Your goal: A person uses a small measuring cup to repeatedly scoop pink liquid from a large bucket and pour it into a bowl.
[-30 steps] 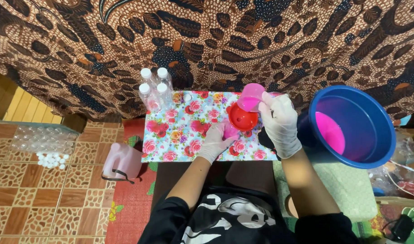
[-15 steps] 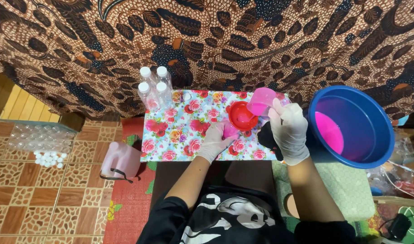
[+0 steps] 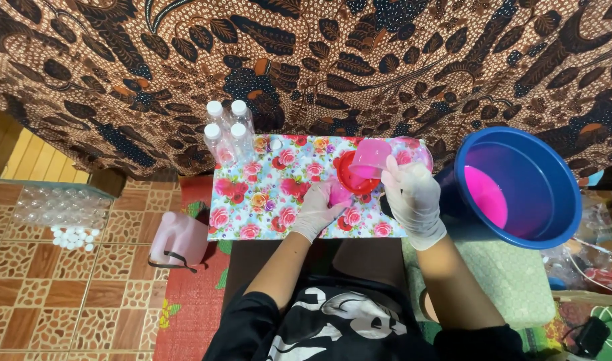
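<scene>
Since the previous frame: pink cup (image 3: pixel 371 158) tipped further over the red funnel (image 3: pixel 357 175). Right hand (image 3: pixel 413 200) closed around the cup; left hand (image 3: pixel 321 208) wrapped on a small pink bottle (image 3: pixel 339 194) under the funnel, frame centre on the floral worktop (image 3: pixel 252 200). Cup is translucent pink, mouth angled down-left. Blue basin (image 3: pixel 520 184) at right holds pink liquid.

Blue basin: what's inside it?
The blue basin holds bright pink liquid pooled against its left side; the rest of the inside shows bare blue wall. Nothing else shows inside; what lies beneath the liquid is hidden.
</scene>
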